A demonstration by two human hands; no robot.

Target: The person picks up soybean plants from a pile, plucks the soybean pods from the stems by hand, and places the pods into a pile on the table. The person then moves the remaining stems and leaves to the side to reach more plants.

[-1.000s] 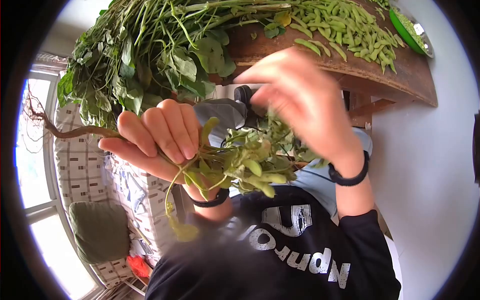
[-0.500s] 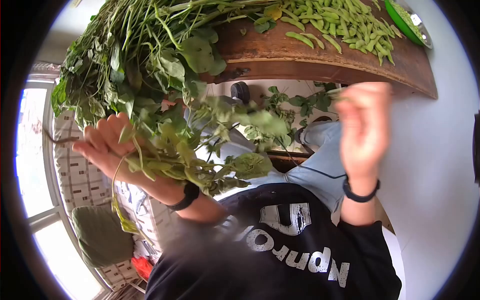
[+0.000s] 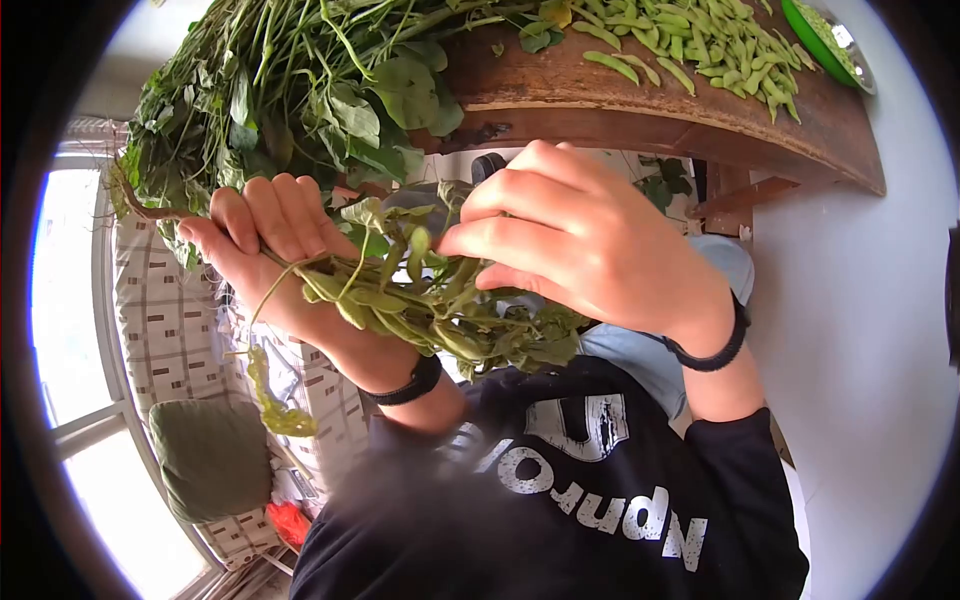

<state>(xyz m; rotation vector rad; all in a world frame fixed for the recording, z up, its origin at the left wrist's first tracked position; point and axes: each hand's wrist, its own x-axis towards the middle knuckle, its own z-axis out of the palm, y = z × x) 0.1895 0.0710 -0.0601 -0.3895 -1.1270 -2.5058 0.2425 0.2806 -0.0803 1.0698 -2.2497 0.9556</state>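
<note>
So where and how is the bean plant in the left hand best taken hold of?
Probably by the stem beside the roots, coming from the left, where the left hand grips: that end is slim and leafless, while pods and leaves crowd the rest of the bean plant.

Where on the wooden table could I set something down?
On the wooden table, the near strip between the leafy pile and loose pods looks bare, as does the right end, past those pods, in front of the green bowl. The pile crowds the left end, the pods the middle-right.
</note>
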